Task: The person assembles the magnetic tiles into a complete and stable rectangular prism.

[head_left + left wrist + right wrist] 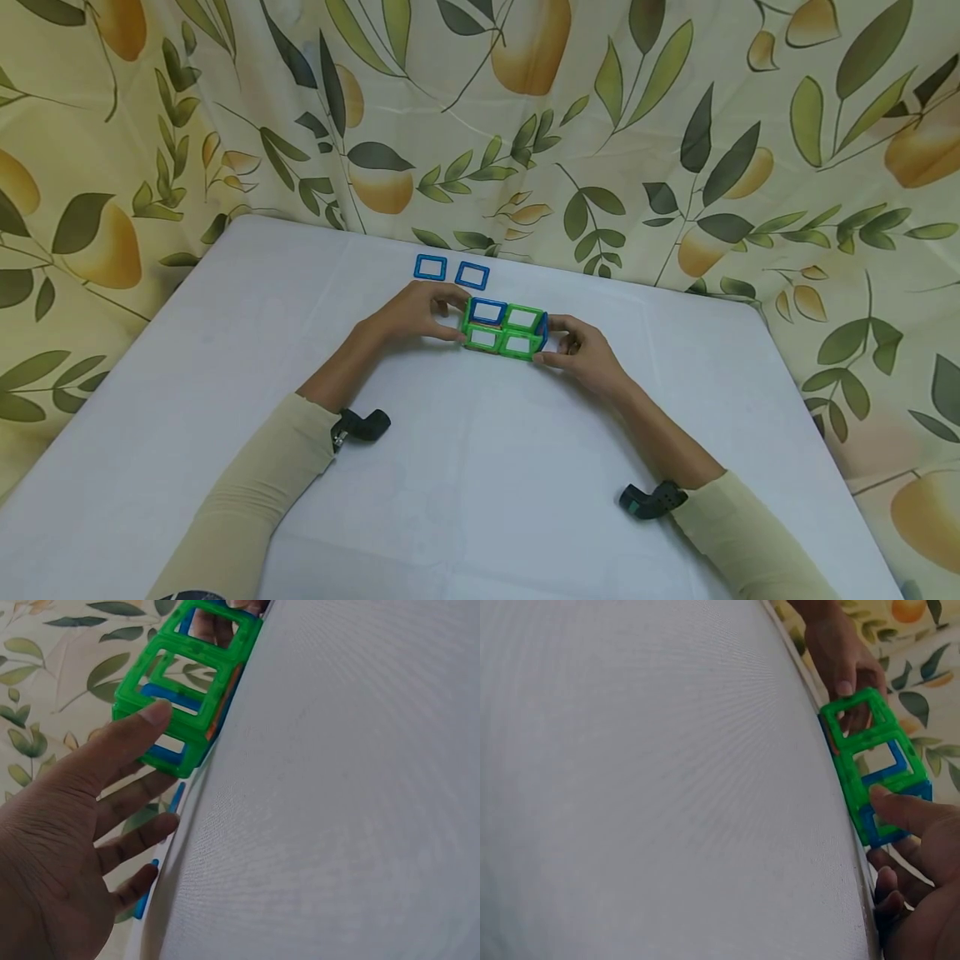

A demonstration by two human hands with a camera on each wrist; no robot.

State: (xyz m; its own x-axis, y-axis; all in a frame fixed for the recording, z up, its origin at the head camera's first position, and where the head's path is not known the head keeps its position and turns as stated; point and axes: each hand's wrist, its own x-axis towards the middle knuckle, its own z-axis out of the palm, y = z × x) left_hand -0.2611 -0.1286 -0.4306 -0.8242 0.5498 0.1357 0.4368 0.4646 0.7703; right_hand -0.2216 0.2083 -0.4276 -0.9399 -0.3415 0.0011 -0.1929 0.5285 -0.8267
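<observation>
A small box of magnetic tiles (501, 330) lies on the white table between the two hands. Its open square frames are mostly green, with blue ones on the top and right end, and an orange strip (223, 709) shows along its lower edge. My left hand (416, 310) holds the left end, thumb on the front green frame and fingers toward the back. At the other end, my right hand (588, 354) grips the box with its thumb (900, 808) over the front corner; part of its fingers is hidden behind.
Two loose blue square tiles lie flat behind the box, one blue tile (417, 267) to the left and another blue tile (472, 265) beside it. A curtain (465, 125) printed with fruit and leaves hangs along the far edge of the white tabletop (480, 467).
</observation>
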